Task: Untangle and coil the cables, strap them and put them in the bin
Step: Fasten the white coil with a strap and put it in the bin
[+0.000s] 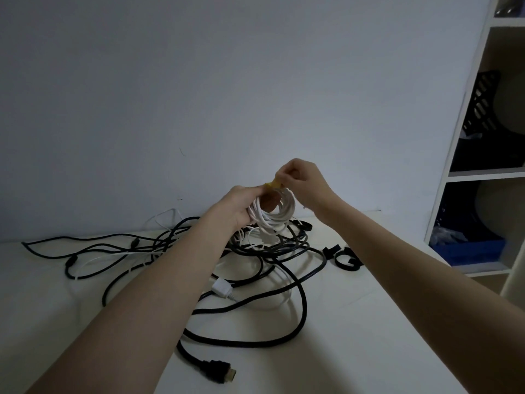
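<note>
Head view — left hand (240, 206) grips white cable coil (277, 210); right hand (301, 180) pinches yellow strap (273, 184).

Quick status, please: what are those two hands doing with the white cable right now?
Left hand grips white coil. Right hand pinches yellow strap atop it. Black cables tangled on table below, not yet coiled.

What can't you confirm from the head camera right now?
- Head view: whether the yellow strap is fastened around the white cable coil; the right hand and left hand cover it.
- Dark shelf bins: contents too dim, cut by the right edge.
- Tangled black cables: count unclear.
</note>
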A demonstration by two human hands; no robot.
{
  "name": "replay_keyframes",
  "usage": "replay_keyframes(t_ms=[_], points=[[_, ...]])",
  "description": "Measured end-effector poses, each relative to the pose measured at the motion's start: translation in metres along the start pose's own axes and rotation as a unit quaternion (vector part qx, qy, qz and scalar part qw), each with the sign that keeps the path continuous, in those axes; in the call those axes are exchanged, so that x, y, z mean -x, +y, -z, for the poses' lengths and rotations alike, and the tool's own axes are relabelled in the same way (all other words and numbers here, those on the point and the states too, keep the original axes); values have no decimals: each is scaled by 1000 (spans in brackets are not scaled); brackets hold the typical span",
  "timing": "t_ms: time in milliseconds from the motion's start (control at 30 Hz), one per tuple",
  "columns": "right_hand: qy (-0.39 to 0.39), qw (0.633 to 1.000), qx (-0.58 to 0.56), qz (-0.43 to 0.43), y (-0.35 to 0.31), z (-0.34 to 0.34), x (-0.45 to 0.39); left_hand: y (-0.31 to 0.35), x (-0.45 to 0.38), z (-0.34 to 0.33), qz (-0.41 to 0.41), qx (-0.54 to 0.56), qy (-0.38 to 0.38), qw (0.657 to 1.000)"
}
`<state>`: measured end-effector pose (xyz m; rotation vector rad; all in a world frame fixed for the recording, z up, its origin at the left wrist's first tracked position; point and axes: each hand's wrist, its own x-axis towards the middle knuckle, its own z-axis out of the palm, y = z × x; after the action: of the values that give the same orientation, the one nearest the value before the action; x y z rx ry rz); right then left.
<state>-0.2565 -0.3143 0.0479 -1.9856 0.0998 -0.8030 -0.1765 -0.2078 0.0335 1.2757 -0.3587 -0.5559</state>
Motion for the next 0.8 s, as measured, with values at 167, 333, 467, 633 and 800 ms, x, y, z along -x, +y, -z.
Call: replay_keyframes(t_ms=[167,333,467,633,800], points=[[-52,998,15,14,6,3,9,2,5,13,30,6,-67,997],[-106,994,3,14,6,6,12,4,11,4,-1,-19,-28,999],[-177,984,18,-9,4,13,13,3,9,7,-13,-81,33,996],[-168,986,-1,-21,-4,10,10,9,11,9,-10,-98,16,995],[-158,986,26,-46,-2,9,4,13,16,15,-21,-112,-40,993]])
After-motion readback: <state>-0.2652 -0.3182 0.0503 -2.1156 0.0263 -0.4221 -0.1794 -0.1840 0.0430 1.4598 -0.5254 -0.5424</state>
